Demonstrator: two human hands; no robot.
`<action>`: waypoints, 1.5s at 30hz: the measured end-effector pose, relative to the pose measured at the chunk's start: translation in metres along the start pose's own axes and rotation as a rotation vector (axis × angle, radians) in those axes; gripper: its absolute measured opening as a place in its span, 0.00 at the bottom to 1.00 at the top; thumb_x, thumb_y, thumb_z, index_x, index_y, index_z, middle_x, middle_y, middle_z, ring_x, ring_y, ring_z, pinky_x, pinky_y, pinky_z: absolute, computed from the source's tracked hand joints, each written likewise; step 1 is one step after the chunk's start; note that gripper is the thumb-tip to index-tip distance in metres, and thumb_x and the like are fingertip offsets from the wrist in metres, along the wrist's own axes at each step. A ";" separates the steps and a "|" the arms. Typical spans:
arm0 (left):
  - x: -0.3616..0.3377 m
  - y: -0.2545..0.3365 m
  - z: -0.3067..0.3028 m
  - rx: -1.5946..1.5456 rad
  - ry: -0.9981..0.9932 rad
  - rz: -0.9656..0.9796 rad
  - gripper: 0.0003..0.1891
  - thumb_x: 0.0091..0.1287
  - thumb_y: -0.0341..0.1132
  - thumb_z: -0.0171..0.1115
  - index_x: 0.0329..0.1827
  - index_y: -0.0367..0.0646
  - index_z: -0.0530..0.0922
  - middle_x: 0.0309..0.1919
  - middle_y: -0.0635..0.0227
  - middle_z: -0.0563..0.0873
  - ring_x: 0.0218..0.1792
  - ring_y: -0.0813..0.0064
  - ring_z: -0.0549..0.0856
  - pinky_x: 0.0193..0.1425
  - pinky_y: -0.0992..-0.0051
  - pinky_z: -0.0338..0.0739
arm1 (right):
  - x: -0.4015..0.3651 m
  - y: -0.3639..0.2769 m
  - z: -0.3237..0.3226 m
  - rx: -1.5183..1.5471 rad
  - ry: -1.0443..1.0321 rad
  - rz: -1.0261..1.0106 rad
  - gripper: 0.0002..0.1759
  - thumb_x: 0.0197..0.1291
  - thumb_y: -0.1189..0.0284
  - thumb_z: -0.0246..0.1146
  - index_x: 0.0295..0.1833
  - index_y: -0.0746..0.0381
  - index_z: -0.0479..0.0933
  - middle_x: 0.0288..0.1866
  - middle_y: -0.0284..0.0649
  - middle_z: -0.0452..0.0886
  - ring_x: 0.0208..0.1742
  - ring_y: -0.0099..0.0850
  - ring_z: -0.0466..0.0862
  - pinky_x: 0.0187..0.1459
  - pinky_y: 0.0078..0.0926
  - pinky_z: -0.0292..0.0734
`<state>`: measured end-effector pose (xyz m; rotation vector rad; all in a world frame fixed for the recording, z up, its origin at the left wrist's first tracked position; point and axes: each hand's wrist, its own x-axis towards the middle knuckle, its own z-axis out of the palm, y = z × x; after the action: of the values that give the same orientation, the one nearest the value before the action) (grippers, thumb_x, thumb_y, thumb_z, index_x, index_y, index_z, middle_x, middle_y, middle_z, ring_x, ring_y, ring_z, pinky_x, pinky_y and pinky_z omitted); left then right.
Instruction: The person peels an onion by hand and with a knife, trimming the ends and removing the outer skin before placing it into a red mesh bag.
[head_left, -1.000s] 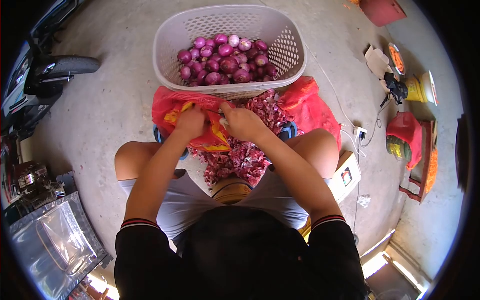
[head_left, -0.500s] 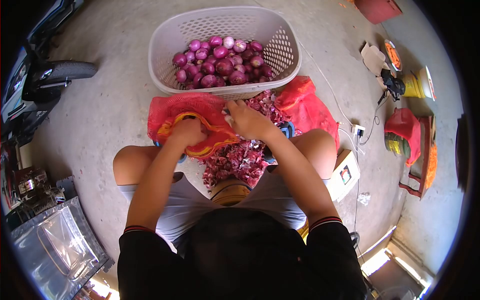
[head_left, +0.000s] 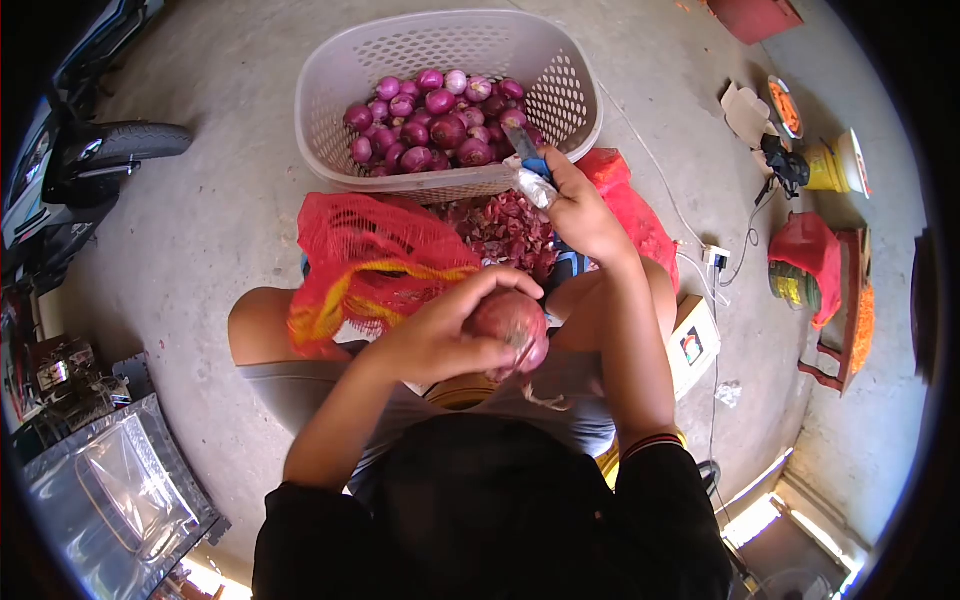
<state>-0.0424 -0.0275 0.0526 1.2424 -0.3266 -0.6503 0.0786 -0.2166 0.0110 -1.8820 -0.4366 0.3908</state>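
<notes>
My left hand (head_left: 445, 335) is wrapped round a red onion (head_left: 508, 325) with its dry skin on and a stringy end hanging down. Raised by the basket's near right rim, my right hand (head_left: 585, 215) grips a knife (head_left: 530, 160) with a blue and whitish handle, its short blade pointing up and away. A red mesh bag (head_left: 365, 235) with a yellow-edged mouth lies over my left knee side. Behind the hands, loose onion skins (head_left: 500, 230) are heaped on the floor. The plastic basket (head_left: 335, 170) holds many peeled purple onions (head_left: 448, 130).
Another red mesh bag (head_left: 650, 235) lies right of the skins. A power strip (head_left: 715, 258) with cables and a white box (head_left: 692, 345) are on the right floor. A motorbike wheel (head_left: 140, 140) stands at left. Farther right is a yellow bucket (head_left: 825, 168).
My left hand has come out of the mesh bag with an onion and moved right, nearer my body. My right hand has let go of the bag and moved right, the knife now plainly visible.
</notes>
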 end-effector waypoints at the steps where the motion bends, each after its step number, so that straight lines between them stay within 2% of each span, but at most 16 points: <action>1: 0.006 -0.015 0.002 -0.174 0.044 -0.075 0.31 0.57 0.35 0.63 0.64 0.41 0.62 0.56 0.57 0.74 0.57 0.63 0.76 0.63 0.61 0.70 | -0.002 -0.001 -0.001 0.023 -0.020 0.036 0.17 0.66 0.68 0.58 0.55 0.64 0.68 0.39 0.40 0.77 0.40 0.27 0.74 0.45 0.24 0.70; 3: 0.014 -0.042 0.002 -0.525 0.130 -0.228 0.31 0.59 0.34 0.60 0.66 0.44 0.60 0.56 0.55 0.74 0.57 0.59 0.78 0.62 0.56 0.73 | -0.006 -0.002 -0.002 0.006 -0.070 0.039 0.17 0.66 0.67 0.58 0.55 0.64 0.68 0.39 0.40 0.77 0.40 0.26 0.74 0.45 0.24 0.71; 5: 0.022 -0.068 -0.010 -0.712 0.155 -0.215 0.30 0.61 0.34 0.55 0.68 0.48 0.57 0.58 0.54 0.73 0.57 0.54 0.78 0.59 0.53 0.75 | -0.010 0.001 -0.004 -0.073 -0.129 -0.031 0.18 0.66 0.66 0.59 0.56 0.64 0.68 0.39 0.39 0.77 0.41 0.24 0.74 0.44 0.25 0.71; 7: 0.027 -0.077 -0.023 -0.882 0.120 -0.191 0.28 0.64 0.38 0.47 0.69 0.50 0.56 0.61 0.53 0.71 0.57 0.47 0.77 0.55 0.54 0.78 | -0.015 0.008 -0.007 -0.024 -0.286 0.055 0.22 0.66 0.62 0.60 0.58 0.65 0.68 0.44 0.37 0.76 0.44 0.24 0.73 0.49 0.23 0.69; 8: 0.026 -0.080 -0.027 -0.796 0.134 -0.191 0.28 0.65 0.39 0.46 0.69 0.50 0.56 0.61 0.53 0.71 0.57 0.46 0.77 0.54 0.54 0.78 | -0.017 0.009 -0.010 0.000 -0.364 0.097 0.24 0.66 0.60 0.60 0.60 0.65 0.68 0.46 0.35 0.76 0.46 0.24 0.73 0.52 0.23 0.69; 10: 0.023 -0.080 -0.034 -0.618 0.161 -0.191 0.27 0.65 0.41 0.45 0.69 0.51 0.56 0.62 0.53 0.70 0.57 0.44 0.77 0.54 0.55 0.78 | -0.017 0.007 -0.012 -0.200 -0.426 0.135 0.26 0.59 0.57 0.64 0.53 0.66 0.70 0.39 0.43 0.78 0.41 0.31 0.76 0.44 0.30 0.71; 12: 0.019 -0.082 -0.039 -0.588 0.212 -0.157 0.29 0.65 0.34 0.48 0.71 0.50 0.54 0.58 0.58 0.72 0.55 0.57 0.79 0.51 0.60 0.80 | -0.022 -0.001 -0.007 -0.324 -0.433 0.100 0.24 0.52 0.59 0.67 0.45 0.67 0.71 0.34 0.50 0.79 0.36 0.44 0.81 0.39 0.38 0.72; 13: 0.018 -0.080 -0.041 -0.541 0.239 -0.135 0.30 0.65 0.30 0.48 0.72 0.50 0.55 0.56 0.60 0.73 0.54 0.61 0.79 0.51 0.61 0.80 | -0.024 -0.008 -0.006 -0.397 -0.438 0.154 0.27 0.46 0.60 0.67 0.46 0.68 0.72 0.37 0.55 0.79 0.39 0.50 0.80 0.41 0.41 0.72; 15: 0.016 -0.076 -0.043 -0.530 0.265 -0.079 0.34 0.64 0.23 0.51 0.73 0.50 0.54 0.52 0.66 0.73 0.51 0.75 0.78 0.49 0.66 0.81 | -0.027 0.001 0.000 -0.369 -0.404 0.105 0.26 0.42 0.67 0.67 0.49 0.68 0.72 0.34 0.54 0.80 0.37 0.46 0.82 0.39 0.39 0.72; 16: 0.015 -0.073 -0.042 -0.526 0.270 -0.068 0.34 0.63 0.24 0.53 0.74 0.50 0.54 0.51 0.67 0.73 0.51 0.75 0.78 0.50 0.66 0.81 | -0.029 0.005 0.003 -0.355 -0.388 0.083 0.27 0.41 0.71 0.67 0.50 0.68 0.72 0.33 0.53 0.80 0.36 0.44 0.82 0.38 0.38 0.73; 21: 0.015 -0.064 -0.035 -0.408 0.304 0.001 0.37 0.61 0.24 0.61 0.74 0.48 0.55 0.48 0.70 0.73 0.49 0.75 0.77 0.51 0.65 0.81 | -0.032 0.022 0.009 -0.384 -0.276 -0.035 0.23 0.42 0.69 0.67 0.46 0.68 0.74 0.28 0.52 0.80 0.33 0.45 0.82 0.37 0.38 0.73; 24: 0.015 -0.072 -0.039 -0.365 0.324 0.032 0.37 0.61 0.25 0.63 0.73 0.47 0.56 0.49 0.71 0.73 0.49 0.76 0.76 0.52 0.66 0.82 | -0.031 0.015 0.012 -0.470 -0.276 -0.043 0.23 0.44 0.66 0.67 0.46 0.67 0.74 0.27 0.53 0.79 0.31 0.49 0.81 0.35 0.41 0.73; 27: 0.011 -0.073 -0.041 -0.355 0.335 0.062 0.36 0.62 0.25 0.64 0.72 0.44 0.58 0.60 0.66 0.71 0.52 0.75 0.76 0.53 0.71 0.80 | -0.029 0.015 0.019 -0.522 -0.280 -0.052 0.24 0.45 0.63 0.67 0.45 0.67 0.74 0.26 0.54 0.78 0.31 0.51 0.80 0.34 0.44 0.72; 35: 0.011 -0.077 -0.044 -0.097 0.414 0.157 0.34 0.61 0.25 0.65 0.71 0.40 0.61 0.56 0.66 0.75 0.53 0.79 0.75 0.56 0.76 0.73 | -0.032 0.018 0.033 -0.607 -0.209 -0.068 0.22 0.50 0.59 0.63 0.43 0.67 0.74 0.27 0.54 0.78 0.33 0.51 0.81 0.35 0.46 0.72; 38: 0.013 -0.080 -0.043 -0.110 0.441 0.193 0.34 0.61 0.23 0.64 0.71 0.39 0.61 0.56 0.65 0.76 0.54 0.78 0.75 0.57 0.76 0.73 | -0.029 0.006 0.031 -0.498 -0.275 0.072 0.20 0.51 0.61 0.60 0.42 0.66 0.75 0.29 0.54 0.79 0.34 0.50 0.81 0.35 0.44 0.72; 45: 0.021 -0.089 -0.038 -0.089 0.525 0.347 0.34 0.60 0.19 0.64 0.70 0.38 0.61 0.58 0.65 0.73 0.57 0.76 0.74 0.60 0.74 0.73 | -0.033 0.024 0.042 -0.253 -0.243 0.029 0.22 0.50 0.59 0.61 0.43 0.67 0.77 0.31 0.55 0.80 0.37 0.52 0.81 0.39 0.44 0.73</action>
<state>-0.0289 -0.0271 -0.0456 1.1867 -0.0684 -0.0302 0.0329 -0.2054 -0.0235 -2.0957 -0.6470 0.6113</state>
